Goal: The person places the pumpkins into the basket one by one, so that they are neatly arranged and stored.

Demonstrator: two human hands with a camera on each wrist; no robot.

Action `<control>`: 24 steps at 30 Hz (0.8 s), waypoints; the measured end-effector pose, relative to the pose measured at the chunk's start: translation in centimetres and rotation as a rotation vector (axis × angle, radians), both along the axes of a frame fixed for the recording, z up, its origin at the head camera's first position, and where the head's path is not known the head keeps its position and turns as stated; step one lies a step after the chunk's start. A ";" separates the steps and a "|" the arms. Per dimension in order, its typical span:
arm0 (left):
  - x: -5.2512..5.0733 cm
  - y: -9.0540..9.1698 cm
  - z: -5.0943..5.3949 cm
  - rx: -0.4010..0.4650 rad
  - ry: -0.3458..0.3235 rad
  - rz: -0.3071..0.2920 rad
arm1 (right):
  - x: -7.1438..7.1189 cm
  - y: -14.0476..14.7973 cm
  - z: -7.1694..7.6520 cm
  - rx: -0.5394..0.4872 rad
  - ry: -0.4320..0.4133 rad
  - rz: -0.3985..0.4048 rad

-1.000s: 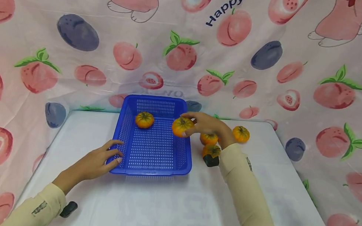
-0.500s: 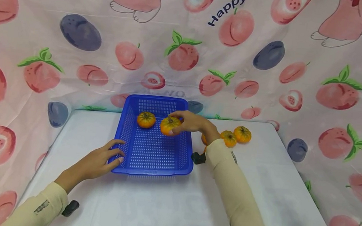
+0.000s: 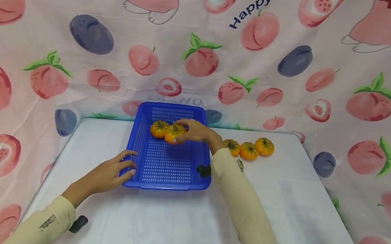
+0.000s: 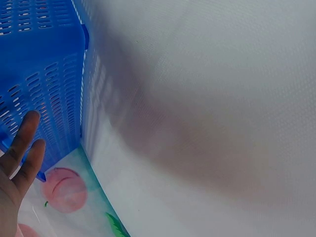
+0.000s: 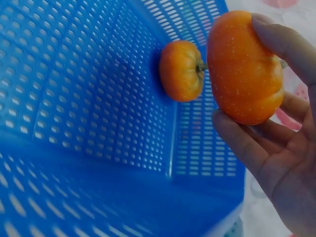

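My right hand (image 3: 196,131) grips a small orange pumpkin (image 3: 171,133) between thumb and fingers, above the far part of the blue plastic basket (image 3: 164,169). A second pumpkin (image 5: 180,71) sits in the basket near its far left corner. In the right wrist view the held pumpkin (image 5: 244,69) appears raised off the basket floor, close to that second one. On the basket's left side, my left hand (image 3: 108,174) has its fingers spread at the rim. Two extended fingers (image 4: 27,138) show against the outer wall in the left wrist view; whether they press on it is unclear.
Three more pumpkins (image 3: 249,151) stand on the white table (image 3: 169,227) right of the basket, partly behind the right forearm. A fruit-print cloth (image 3: 121,9) hangs behind and beside the table. A dark wrist camera (image 3: 78,224) is on the left wrist.
My right hand has carried the pumpkin leftward across the basket, from its right rim to beside the other pumpkin. The left hand keeps its place at the rim.
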State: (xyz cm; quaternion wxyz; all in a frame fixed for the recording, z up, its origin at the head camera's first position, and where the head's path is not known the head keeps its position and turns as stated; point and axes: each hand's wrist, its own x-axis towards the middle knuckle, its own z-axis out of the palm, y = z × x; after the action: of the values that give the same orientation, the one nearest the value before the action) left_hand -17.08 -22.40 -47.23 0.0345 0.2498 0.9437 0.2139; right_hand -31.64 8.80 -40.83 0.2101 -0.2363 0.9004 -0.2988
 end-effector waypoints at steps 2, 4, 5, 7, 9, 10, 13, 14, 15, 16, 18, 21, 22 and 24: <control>0.0 0.1 0.0 -0.003 0.001 0.000 | 0.0 -0.3 -0.2 -0.007 -0.001 -0.007; -0.1 0.1 0.1 -0.007 0.004 -0.002 | -0.1 -0.6 -0.6 -0.016 -0.011 -0.020; -0.1 0.2 0.1 -0.007 0.004 -0.003 | -0.2 -0.8 -0.8 -0.019 -0.016 -0.023; -0.1 0.2 0.1 -0.007 0.004 -0.002 | -0.4 -1.1 -1.4 -0.022 -0.032 -0.034; -0.1 0.2 0.1 -0.008 0.005 -0.002 | -0.5 -1.4 -2.0 -0.019 -0.046 -0.040; -0.1 0.1 0.1 -0.007 0.004 -0.002 | -0.5 -1.6 -2.2 -0.013 -0.050 -0.042; -0.1 0.1 0.1 -0.003 0.001 -0.003 | -0.5 -2.1 -2.7 -0.001 -0.052 -0.050; -0.1 0.1 0.0 -0.002 0.000 -0.003 | -0.5 -2.3 -2.8 -0.001 -0.052 -0.052; -0.1 0.1 0.0 -0.001 -0.001 -0.003 | -0.5 -2.5 -2.9 0.000 -0.050 -0.055; -0.1 0.1 0.0 0.000 -0.001 -0.003 | -0.5 -2.7 -3.0 0.000 -0.051 -0.060; -0.1 0.1 0.0 0.000 -0.001 0.000 | -0.5 -3.0 -3.3 -0.001 -0.051 -0.070; -0.1 0.1 -0.1 0.001 -0.001 0.004 | -0.6 -3.5 -3.8 0.014 -0.056 -0.084; -0.1 0.1 -0.1 0.001 -0.001 0.004 | -0.6 -3.6 -4.0 0.019 -0.061 -0.087; 0.0 0.0 -0.1 0.003 -0.001 0.006 | -0.6 -3.8 -4.4 0.025 -0.073 -0.086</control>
State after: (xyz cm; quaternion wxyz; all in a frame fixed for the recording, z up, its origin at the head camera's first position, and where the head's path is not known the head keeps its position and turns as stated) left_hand -17.09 -22.35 -47.31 0.0342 0.2470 0.9441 0.2158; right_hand -32.25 4.95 -45.28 0.2328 -0.1839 0.9050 -0.3048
